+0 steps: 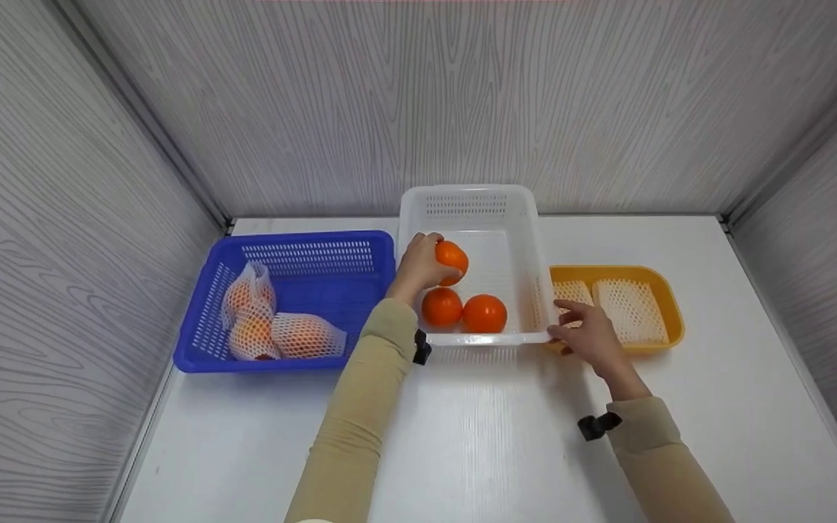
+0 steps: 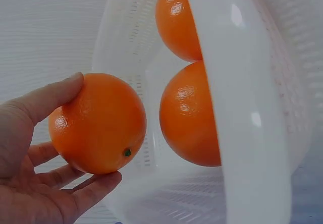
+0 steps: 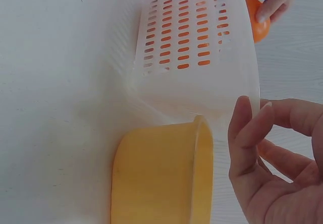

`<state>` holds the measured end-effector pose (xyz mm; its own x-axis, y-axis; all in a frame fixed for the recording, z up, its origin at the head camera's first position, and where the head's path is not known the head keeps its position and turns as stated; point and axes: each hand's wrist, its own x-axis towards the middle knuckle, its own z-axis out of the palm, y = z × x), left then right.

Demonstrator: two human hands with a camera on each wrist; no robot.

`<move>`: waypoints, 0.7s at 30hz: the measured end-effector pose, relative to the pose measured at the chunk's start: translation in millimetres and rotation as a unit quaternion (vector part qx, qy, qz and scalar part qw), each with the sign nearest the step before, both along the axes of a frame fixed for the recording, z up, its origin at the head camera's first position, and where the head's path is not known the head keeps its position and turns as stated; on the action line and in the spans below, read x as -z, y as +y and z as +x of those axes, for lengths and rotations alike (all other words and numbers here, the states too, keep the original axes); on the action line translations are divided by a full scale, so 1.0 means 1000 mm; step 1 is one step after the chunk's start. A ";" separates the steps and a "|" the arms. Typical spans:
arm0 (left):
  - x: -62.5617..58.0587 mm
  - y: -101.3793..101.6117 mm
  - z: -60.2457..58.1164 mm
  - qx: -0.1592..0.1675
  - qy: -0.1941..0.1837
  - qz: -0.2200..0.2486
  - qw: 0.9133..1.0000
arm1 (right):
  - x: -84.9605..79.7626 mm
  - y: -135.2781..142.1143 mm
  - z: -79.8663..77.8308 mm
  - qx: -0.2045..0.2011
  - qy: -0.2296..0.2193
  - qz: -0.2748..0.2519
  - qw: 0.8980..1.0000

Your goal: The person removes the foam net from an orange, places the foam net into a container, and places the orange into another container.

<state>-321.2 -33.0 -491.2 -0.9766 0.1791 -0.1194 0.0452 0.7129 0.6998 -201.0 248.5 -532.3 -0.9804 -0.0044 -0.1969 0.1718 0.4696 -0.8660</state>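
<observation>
In my left hand (image 1: 418, 267) is an orange (image 2: 101, 125), held between the thumb and curled fingers, over the inside of a white plastic basket (image 1: 468, 338). Two more oranges, a left one (image 1: 442, 307) and a right one (image 1: 484, 314), lie in the basket's near end. The right hand (image 1: 587, 333) is at the basket's near right corner; thumb and fingertips pinch its rim (image 3: 256, 77). The held orange's green stem spot faces the left wrist camera.
Left of the white basket stands a blue basket (image 1: 280, 366) with several net-wrapped fruits (image 1: 307, 335). A yellow bin (image 1: 673, 319) on the right holds white foam nets (image 1: 631, 311). Grey wood-grain walls (image 1: 462, 94) enclose the white table (image 1: 491, 443).
</observation>
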 end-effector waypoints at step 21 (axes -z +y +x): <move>0.004 0.002 -0.010 0.070 -0.056 -0.090 0.992 | 0.002 0.001 0.000 -0.001 -0.001 -0.001 1.000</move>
